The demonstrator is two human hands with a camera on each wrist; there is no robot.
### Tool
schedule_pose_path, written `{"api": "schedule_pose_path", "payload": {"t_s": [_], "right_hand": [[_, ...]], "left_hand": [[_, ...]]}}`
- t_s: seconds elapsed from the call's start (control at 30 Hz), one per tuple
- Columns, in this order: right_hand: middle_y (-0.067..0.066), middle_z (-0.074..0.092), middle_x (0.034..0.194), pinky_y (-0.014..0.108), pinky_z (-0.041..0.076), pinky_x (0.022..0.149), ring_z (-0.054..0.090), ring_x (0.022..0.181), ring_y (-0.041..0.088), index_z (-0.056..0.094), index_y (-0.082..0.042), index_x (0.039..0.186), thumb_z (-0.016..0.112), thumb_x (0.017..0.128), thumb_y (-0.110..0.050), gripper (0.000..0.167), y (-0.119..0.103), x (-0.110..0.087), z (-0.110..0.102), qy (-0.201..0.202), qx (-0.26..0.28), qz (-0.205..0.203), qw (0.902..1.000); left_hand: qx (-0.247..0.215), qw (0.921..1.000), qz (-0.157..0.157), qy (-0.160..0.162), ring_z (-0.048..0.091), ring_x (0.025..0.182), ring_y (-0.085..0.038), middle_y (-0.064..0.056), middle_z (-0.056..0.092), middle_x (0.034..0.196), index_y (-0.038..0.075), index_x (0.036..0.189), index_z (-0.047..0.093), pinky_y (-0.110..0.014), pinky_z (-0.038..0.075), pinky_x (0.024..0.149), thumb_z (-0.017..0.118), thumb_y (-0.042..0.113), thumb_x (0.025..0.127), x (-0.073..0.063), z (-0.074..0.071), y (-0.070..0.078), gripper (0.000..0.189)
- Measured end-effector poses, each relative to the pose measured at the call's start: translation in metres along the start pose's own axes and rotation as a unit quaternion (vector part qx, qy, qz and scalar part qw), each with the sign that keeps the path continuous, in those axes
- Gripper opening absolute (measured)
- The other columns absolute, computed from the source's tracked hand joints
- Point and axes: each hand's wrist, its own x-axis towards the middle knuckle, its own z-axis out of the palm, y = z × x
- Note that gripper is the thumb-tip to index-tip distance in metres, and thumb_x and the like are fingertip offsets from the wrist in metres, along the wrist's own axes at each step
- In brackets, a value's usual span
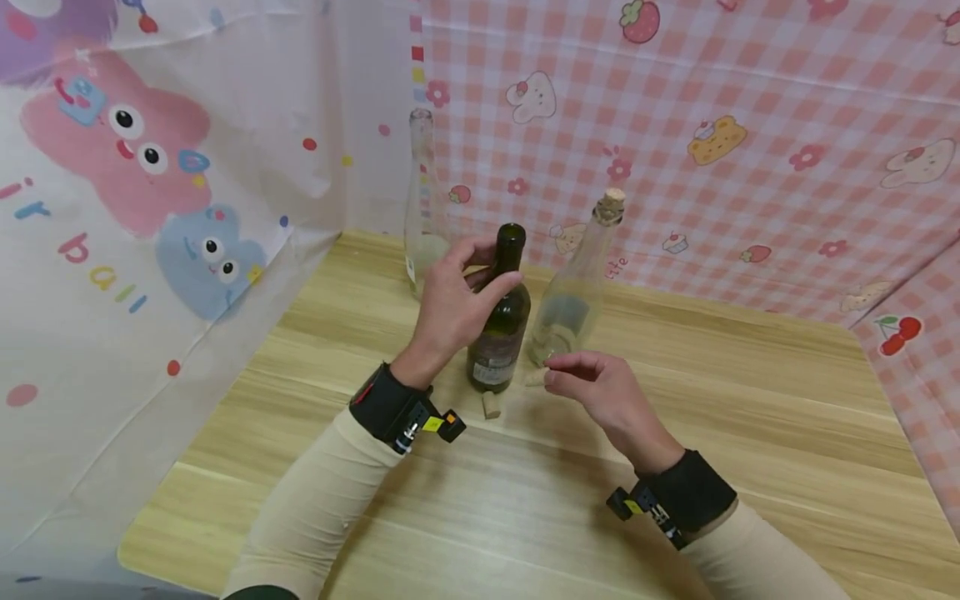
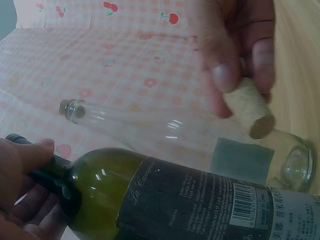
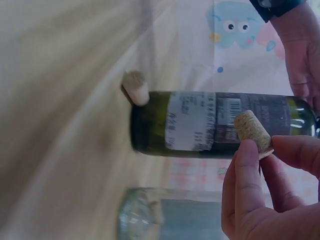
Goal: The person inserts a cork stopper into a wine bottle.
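Observation:
My left hand (image 1: 453, 304) holds a dark green wine bottle (image 1: 501, 343) by the neck, thumb on the near side. The bottle stands upright on the table with its mouth uncovered, and its printed label (image 2: 190, 200) shows in the left wrist view. Between thumb and fingertips, my right hand (image 1: 603, 396) pinches a tapered cork (image 3: 252, 131) to the right of the bottle's lower part. A second cork (image 1: 491, 406) sits at the foot of the green bottle, on its near side. Just behind the right hand is a clear glass bottle (image 1: 573, 287) with a cork (image 1: 613, 197) in its mouth.
Another clear bottle (image 1: 422, 192) stands at the back left, partly behind the left hand. The wooden table (image 1: 712, 375) meets a pink checked cloth wall (image 1: 675, 108) at the back. A white cartoon-print cloth (image 1: 247, 150) hangs on the left.

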Motion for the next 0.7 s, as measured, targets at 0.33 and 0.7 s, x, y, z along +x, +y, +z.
{"api": "schedule_pose_path", "payload": {"t_s": [0.33, 0.7], "right_hand": [[0.01, 0.074, 0.129, 0.037, 0.056, 0.091, 0.067, 0.12, 0.029, 0.077, -0.014, 0.124, 0.071, 0.1, -0.026, 0.027, -0.05, 0.006, -0.008, 0.025, -0.185, -0.075, 0.9795], [0.015, 0.073, 0.128, 0.05, 0.061, 0.099, 0.07, 0.12, 0.034, 0.077, -0.009, 0.124, 0.068, 0.102, -0.018, 0.025, -0.106, 0.009, -0.012, 0.037, -0.268, -0.141, 0.9522]], "left_hand": [[0.004, 0.9999, 0.012, -0.009, 0.07, 0.119, -0.028, -0.016, 0.068, 0.127, 0.002, 0.131, 0.064, -0.03, 0.06, 0.103, 0.08, 0.015, 0.093, 0.001, -0.002, -0.006, 0.044], [-0.005, 0.9995, 0.025, -0.016, 0.069, 0.117, -0.028, -0.017, 0.067, 0.123, 0.001, 0.131, 0.063, -0.027, 0.059, 0.103, 0.081, 0.013, 0.093, 0.002, -0.003, -0.01, 0.044]]}}
